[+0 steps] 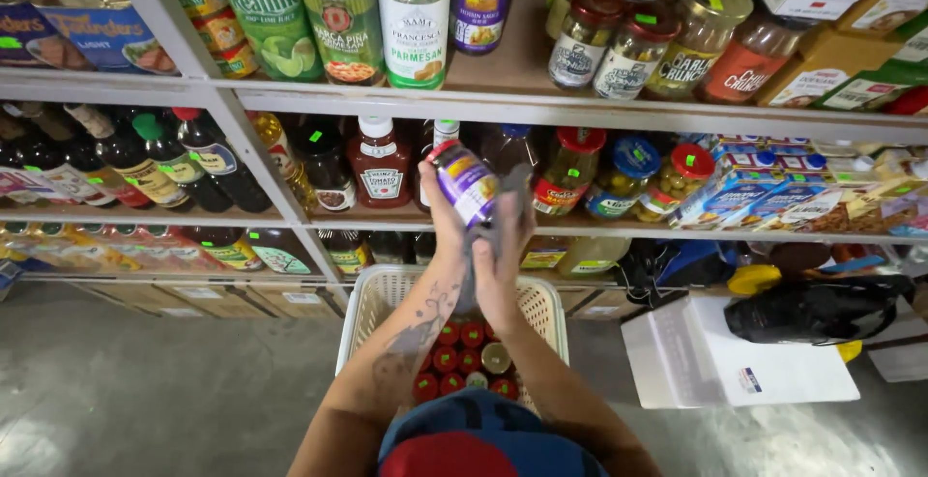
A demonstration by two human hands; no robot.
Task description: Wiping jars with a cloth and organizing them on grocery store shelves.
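My left hand (443,208) is raised in front of the middle shelf, gripping a small jar (467,182) with a purple label and a red lid, tilted to the left. My right hand (503,245) presses a grey cloth (498,231) against the jar's lower right side. Below my arms stands a white plastic basket (372,298) with several red-lidded jars (460,359) packed in it. My forearms reach up from the bottom of the view, and the left one bears a tattoo.
Shelves (541,105) hold bottles, sauce jars and boxes; a ketchup bottle (379,163) stands just left of my hands. A white box (715,361) and a black bag (817,308) lie at the right. Grey concrete floor (145,390) spreads at the left.
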